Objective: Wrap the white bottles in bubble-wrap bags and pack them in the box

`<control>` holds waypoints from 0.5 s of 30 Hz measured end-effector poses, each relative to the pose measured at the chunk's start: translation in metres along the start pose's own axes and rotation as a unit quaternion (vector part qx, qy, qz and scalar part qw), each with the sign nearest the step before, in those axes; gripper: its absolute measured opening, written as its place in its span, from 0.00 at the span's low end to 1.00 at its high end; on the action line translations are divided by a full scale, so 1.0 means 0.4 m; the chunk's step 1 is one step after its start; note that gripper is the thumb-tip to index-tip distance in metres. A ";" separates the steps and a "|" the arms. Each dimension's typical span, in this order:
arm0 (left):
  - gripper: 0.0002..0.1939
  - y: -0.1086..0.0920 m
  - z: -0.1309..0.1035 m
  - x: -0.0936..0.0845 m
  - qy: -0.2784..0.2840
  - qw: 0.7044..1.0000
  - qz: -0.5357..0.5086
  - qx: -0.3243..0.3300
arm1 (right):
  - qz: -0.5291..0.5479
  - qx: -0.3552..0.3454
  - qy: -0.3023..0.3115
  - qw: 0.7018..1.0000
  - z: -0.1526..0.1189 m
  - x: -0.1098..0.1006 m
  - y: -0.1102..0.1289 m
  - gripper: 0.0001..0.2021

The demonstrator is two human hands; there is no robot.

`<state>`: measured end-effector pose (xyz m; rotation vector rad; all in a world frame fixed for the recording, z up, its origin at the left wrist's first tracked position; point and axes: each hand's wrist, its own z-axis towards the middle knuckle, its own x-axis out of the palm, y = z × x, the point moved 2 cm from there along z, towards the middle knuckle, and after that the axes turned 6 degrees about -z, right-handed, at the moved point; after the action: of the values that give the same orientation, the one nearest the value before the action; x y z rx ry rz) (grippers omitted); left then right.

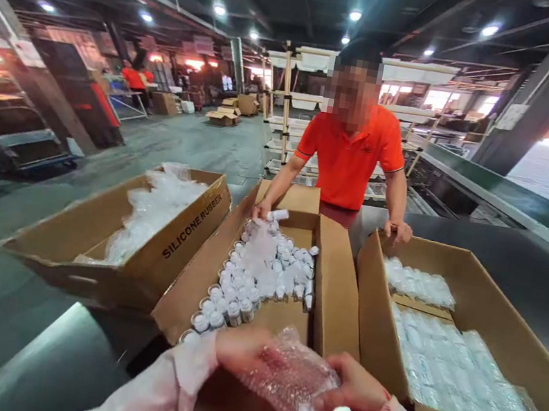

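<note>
A clear bubble-wrap bag [291, 380] is stretched between my two hands, low in front of me. My right hand [354, 385] grips its right side, thumb and fingers closed on the plastic. On the opposite side, my left hand [242, 351] is slightly blurred, and its fingers are partly covered by the film as it holds the bag. Just beyond is an open cardboard box [342, 273] with many white-capped small bottles [238, 294] standing on its left side. A loose sheet of clear plastic [259, 252] lies over some of them.
To the left, an open carton [191, 227] contains clear plastic bags [153, 206]. A right-hand carton [515, 277] contains rows of bubble-wrapped items [458, 366]. Opposite me, a co-worker in an orange shirt [349, 155] holds a white-capped bottle [279, 214] and touches the right carton's rim.
</note>
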<state>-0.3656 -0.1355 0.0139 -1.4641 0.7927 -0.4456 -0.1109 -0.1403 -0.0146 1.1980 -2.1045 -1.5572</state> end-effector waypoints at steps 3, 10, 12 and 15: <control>0.26 0.028 -0.031 -0.081 -0.101 0.984 -0.144 -0.035 | 0.036 -0.017 -0.088 0.995 -0.028 -0.029 -0.002 0.19; 0.32 0.072 0.066 0.089 -0.129 0.934 -0.334 0.000 | 0.094 -0.067 -0.231 0.966 -0.007 0.002 0.061 0.19; 0.27 0.065 0.081 0.105 -0.199 0.933 -0.301 -0.009 | 0.083 -0.096 -0.281 0.951 -0.011 0.001 0.068 0.17; 0.24 0.040 0.077 0.078 -0.208 0.947 -0.244 -0.022 | 0.095 -0.134 -0.380 0.910 -0.040 -0.025 0.063 0.16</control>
<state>-0.3260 -0.1343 -0.0104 -1.7218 0.0971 -0.4643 -0.1060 -0.1414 0.0166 0.2776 -2.1976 -2.3683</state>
